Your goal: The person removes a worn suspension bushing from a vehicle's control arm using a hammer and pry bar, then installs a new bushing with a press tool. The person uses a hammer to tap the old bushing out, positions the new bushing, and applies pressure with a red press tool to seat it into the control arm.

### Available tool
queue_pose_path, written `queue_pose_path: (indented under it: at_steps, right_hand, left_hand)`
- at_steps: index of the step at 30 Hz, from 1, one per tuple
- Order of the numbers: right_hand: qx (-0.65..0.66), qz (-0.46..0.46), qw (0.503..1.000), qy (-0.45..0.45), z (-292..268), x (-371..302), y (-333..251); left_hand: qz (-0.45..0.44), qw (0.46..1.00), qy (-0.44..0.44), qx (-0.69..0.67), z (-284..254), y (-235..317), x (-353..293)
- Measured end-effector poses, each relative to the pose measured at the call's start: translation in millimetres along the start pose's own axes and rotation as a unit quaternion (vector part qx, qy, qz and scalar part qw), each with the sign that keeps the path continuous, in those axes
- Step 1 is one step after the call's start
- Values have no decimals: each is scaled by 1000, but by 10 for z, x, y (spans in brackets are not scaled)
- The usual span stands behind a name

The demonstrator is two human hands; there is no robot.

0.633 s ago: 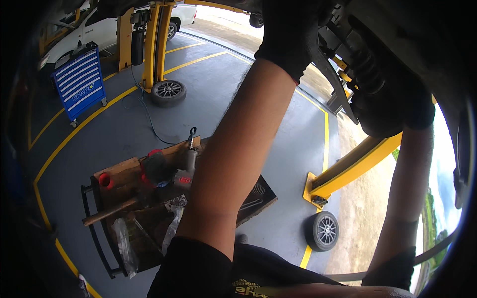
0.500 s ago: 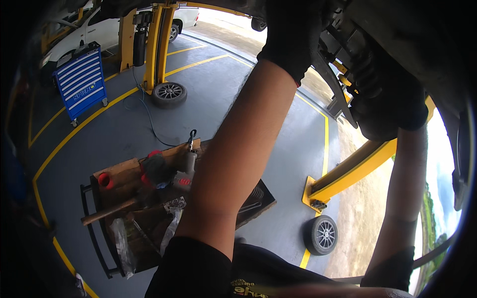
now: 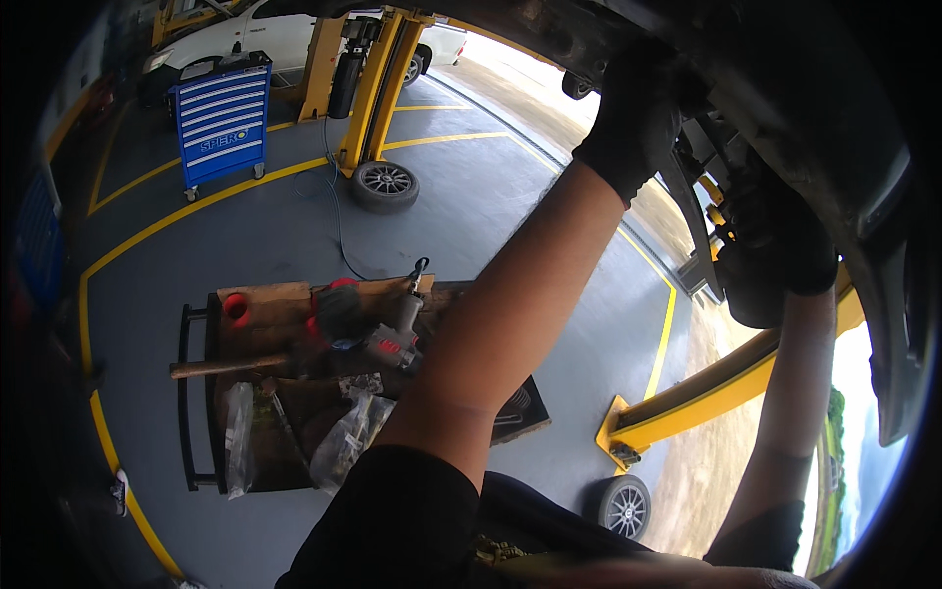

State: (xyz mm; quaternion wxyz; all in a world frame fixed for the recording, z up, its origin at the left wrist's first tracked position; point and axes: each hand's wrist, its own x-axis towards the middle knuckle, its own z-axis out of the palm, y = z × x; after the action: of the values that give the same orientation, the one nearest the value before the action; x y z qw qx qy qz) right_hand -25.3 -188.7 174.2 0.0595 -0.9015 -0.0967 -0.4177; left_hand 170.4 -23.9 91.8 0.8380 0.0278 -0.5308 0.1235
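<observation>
Both my arms reach up to the dark underside of a raised car (image 3: 785, 59). My left hand (image 3: 638, 123), in a black glove, is up among the parts at the top. Its fingers are lost in the shadow. Farther right, my right hand (image 3: 790, 236), also in a black glove, is raised beside a dark curved metal plate (image 3: 687, 201) and some small yellow parts (image 3: 718, 211). Its fingers blend into the dark parts, so what either hand touches or holds cannot be made out.
Below stands a cart (image 3: 265, 344) with an impact wrench (image 3: 397, 339), a hammer (image 3: 231, 366) and plastic bags (image 3: 353, 437). Wheels (image 3: 386, 185) (image 3: 625, 506) lie near yellow lift posts (image 3: 378, 93) (image 3: 736, 358). A blue tool cabinet (image 3: 224, 123) and a white pickup (image 3: 280, 39) are behind.
The whole view has turned, so the cart, cabinet and near post sit differently in it. Both hands stay up under the car; the left appears farther right and lower in the picture.
</observation>
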Motion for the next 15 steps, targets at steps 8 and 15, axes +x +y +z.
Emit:
queue_pose_path:
  at_steps: [8,15]
  right_hand:
    - [60,13,998,7,18,-33,117]
    - [126,30,991,30,221,-88,-12]
  left_hand:
    - [73,962,16,264,-32,-106,-27]
    - [-27,989,5,142,70,-99,-77]
